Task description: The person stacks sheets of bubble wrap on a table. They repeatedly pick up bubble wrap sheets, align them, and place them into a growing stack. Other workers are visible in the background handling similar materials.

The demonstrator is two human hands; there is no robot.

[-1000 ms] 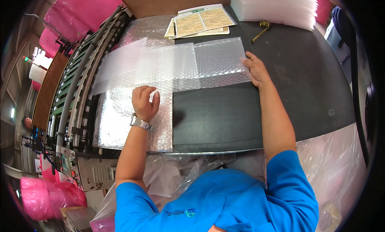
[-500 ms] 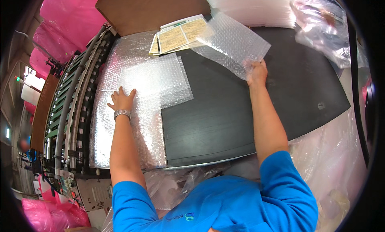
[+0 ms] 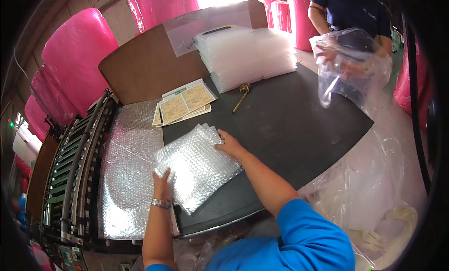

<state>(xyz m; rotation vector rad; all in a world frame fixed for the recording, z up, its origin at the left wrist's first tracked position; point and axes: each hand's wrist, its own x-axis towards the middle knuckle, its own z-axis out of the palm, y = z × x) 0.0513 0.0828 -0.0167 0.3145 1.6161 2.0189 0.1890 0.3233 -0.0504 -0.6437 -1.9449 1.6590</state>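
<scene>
Between my hands is a small stack of clear bubble wrap sheets [image 3: 196, 163], slightly fanned at the far corner and tilted over the black tabletop [image 3: 280, 130]. My left hand [image 3: 162, 183] grips the stack's near left edge, thumb on top. At the far right edge my right hand [image 3: 229, 145] holds it, with some fingers hidden under the sheets. A long strip of bubble wrap [image 3: 126, 177] lies flat along the table's left side, coming from a roller machine [image 3: 75, 163].
Papers with a pen [image 3: 184, 102] lie near a brown board [image 3: 135, 60]. Beyond them rise a tall stack of translucent sheets [image 3: 252, 55] and a brass-coloured tool [image 3: 241, 98]. At the far right a person in dark clothing [image 3: 355, 11] handles a clear plastic bag [image 3: 351, 65].
My right hand has brought its bubble wrap sheet left onto the others, and both hands now hold the stack. The view has shifted upward, showing a person at the far right.
</scene>
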